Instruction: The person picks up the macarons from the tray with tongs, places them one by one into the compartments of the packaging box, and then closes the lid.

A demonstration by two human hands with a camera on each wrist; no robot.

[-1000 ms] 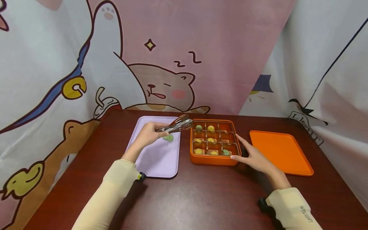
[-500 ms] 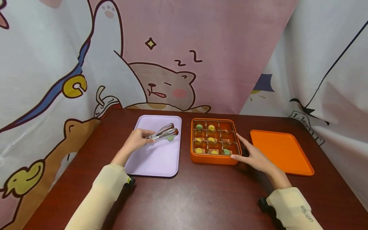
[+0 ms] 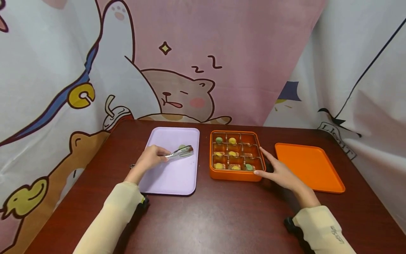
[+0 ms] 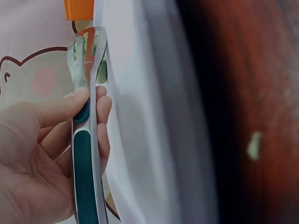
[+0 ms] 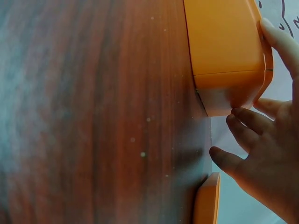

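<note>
My left hand [image 3: 149, 158] holds serving tongs [image 3: 182, 152] with slotted metal heads over the lilac tray [image 3: 168, 180]; the left wrist view shows their teal grip [image 4: 85, 172]. Close behind the heads lies a green cookie [image 3: 182, 146], partly covered; whether the tongs touch it I cannot tell. The orange divided box [image 3: 236, 175] stands right of the tray. Yellow cookies [image 3: 232, 140] and green cookies [image 3: 219, 140] sit in most compartments; the right column's upper two show only a patterned liner. With fingers spread, my right hand [image 3: 280, 174] rests its thumb and fingertips on the box's near right corner.
An orange lid-like tray [image 3: 309, 167] lies flat at the right of the dark wooden table [image 3: 222, 218]. Tiny crumbs dot the tabletop. A cartoon-printed curtain [image 3: 241, 63] hangs behind the table and at both sides.
My left hand with the tongs has drawn back left from near the box to over the lilac tray and lowered. The tongs have turned and their heads come nearer together. My right hand stays put.
</note>
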